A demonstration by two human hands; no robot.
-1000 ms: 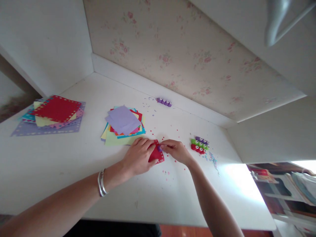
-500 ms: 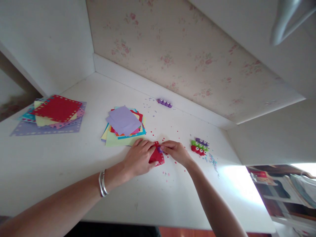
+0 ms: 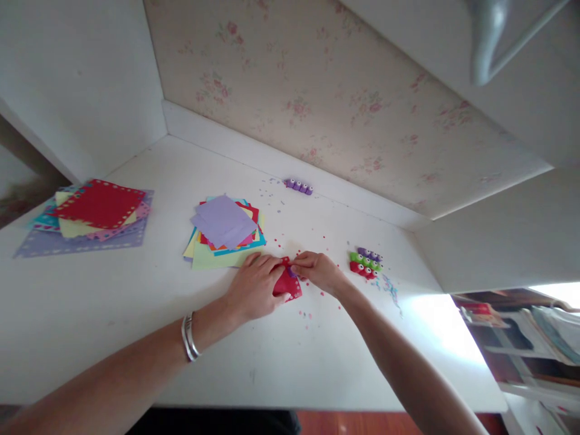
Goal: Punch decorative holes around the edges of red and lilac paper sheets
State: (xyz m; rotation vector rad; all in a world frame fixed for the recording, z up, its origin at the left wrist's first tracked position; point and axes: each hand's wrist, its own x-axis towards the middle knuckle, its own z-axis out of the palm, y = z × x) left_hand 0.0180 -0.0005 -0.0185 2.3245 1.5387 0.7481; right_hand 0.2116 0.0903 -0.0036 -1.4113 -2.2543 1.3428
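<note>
the left hand (image 3: 257, 287), grip spread wide, presses a red paper sheet (image 3: 286, 286) onto the white table (image 3: 104, 290). at the sheet's right edge, the right hand (image 3: 321, 272) has its grip pinched on a small purple piece (image 3: 291, 272). a stack of colored paper (image 3: 225, 223) lies just beyond the left hand.

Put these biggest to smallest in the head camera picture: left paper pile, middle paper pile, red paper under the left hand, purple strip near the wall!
1. Left paper pile
2. Middle paper pile
3. Red paper, though the left hand covers part of it
4. Purple strip
</note>
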